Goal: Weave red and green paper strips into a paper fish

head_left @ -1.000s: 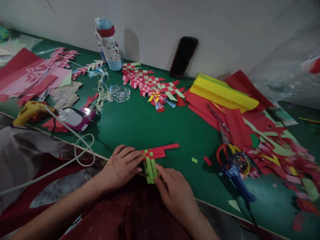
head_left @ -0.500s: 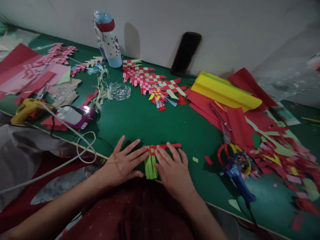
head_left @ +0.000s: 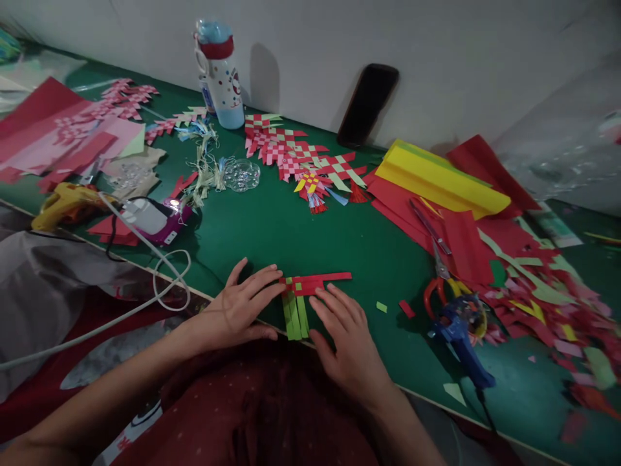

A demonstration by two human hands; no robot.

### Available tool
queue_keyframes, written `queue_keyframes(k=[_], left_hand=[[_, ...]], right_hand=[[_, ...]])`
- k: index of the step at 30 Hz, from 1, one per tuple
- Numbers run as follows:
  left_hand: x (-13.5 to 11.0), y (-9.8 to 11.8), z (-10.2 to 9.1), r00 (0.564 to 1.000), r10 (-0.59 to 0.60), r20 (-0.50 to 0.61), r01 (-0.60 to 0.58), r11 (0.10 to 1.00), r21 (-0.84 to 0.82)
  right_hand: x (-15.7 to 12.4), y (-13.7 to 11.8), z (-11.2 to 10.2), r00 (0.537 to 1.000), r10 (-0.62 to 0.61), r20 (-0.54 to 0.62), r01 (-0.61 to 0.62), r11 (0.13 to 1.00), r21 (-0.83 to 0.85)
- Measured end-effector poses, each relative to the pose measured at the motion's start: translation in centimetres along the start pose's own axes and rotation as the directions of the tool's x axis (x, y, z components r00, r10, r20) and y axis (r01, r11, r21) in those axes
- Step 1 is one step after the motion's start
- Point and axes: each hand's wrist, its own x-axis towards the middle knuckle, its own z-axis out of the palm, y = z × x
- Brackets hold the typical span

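Observation:
Near the front edge of the green table [head_left: 272,226] lies a small weave of paper strips. Its red strips [head_left: 334,278] run to the right, and its green strips [head_left: 297,318] hang down toward me. My left hand [head_left: 242,304] lies flat with fingers spread, its fingertips on the left end of the weave. My right hand [head_left: 347,330] is open too, fingers stretched out, with its fingertips at the lower red strip's right end. Where the strips cross, a red and green check pattern shows.
To the right are scissors [head_left: 440,275], a blue glue gun [head_left: 463,353] and paper scraps [head_left: 538,304]. A bottle [head_left: 226,84], a phone [head_left: 369,103] and woven paper fish [head_left: 295,152] stand or lie at the back. Leftward are a yellow glue gun [head_left: 63,206] and a white cable [head_left: 162,291].
My right hand has slid right and a little down off the crossing, uncovering more of the red strips. My left hand has shifted slightly left across the weave. The view has moved a little.

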Motion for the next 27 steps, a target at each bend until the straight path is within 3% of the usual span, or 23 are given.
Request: queue_keyframes(k=[4, 7, 11, 15, 18, 21, 23, 25, 27], left_hand=[[-0.5, 0.0, 0.0, 0.998, 0.039, 0.043, -0.039, 0.999, -0.003], [-0.5, 0.8, 0.0, 0.995, 0.074, 0.062, -0.072, 0.997, -0.035], [-0.7, 1.9, -0.1, 0.998, 0.032, 0.053, -0.028, 0.996, -0.081], [-0.6, 2.2, 0.3, 1.0, 0.004, -0.021, -0.006, 0.993, -0.121], [0.1, 2.0, 0.8, 0.996, 0.005, -0.093, -0.023, 0.982, -0.187], [1.3, 2.2, 0.9, 0.988, 0.017, -0.153, -0.057, 0.963, -0.264], [2.2, 2.6, 0.6, 0.979, -0.03, -0.202, -0.047, 0.93, -0.365], [3.0, 3.2, 0.0, 0.969, -0.147, -0.196, 0.019, 0.845, -0.535], [3.7, 3.8, -0.8, 0.956, -0.281, -0.084, 0.128, 0.658, -0.742]], right_hand=[[-1.1, -1.2, 0.3, 0.994, -0.07, 0.084, 0.075, 0.996, -0.052], [-1.5, -1.9, 1.3, 0.997, -0.079, -0.016, 0.078, 0.995, -0.066], [-1.8, -2.3, 2.0, 0.978, -0.1, -0.183, 0.101, 0.995, -0.005], [-1.6, -2.6, 1.2, 0.953, 0.027, -0.302, 0.055, 0.964, 0.259], [-1.0, -2.8, -0.1, 0.933, 0.259, -0.249, -0.095, 0.846, 0.525], [-0.3, -2.8, -1.3, 0.874, 0.477, -0.089, -0.287, 0.655, 0.699], [0.1, -2.6, -1.7, 0.835, 0.55, 0.014, -0.353, 0.515, 0.781], [0.2, -2.3, -2.0, 0.815, 0.575, 0.075, -0.351, 0.385, 0.854], [0.2, -1.9, -2.1, 0.801, 0.593, 0.079, -0.295, 0.276, 0.915]])
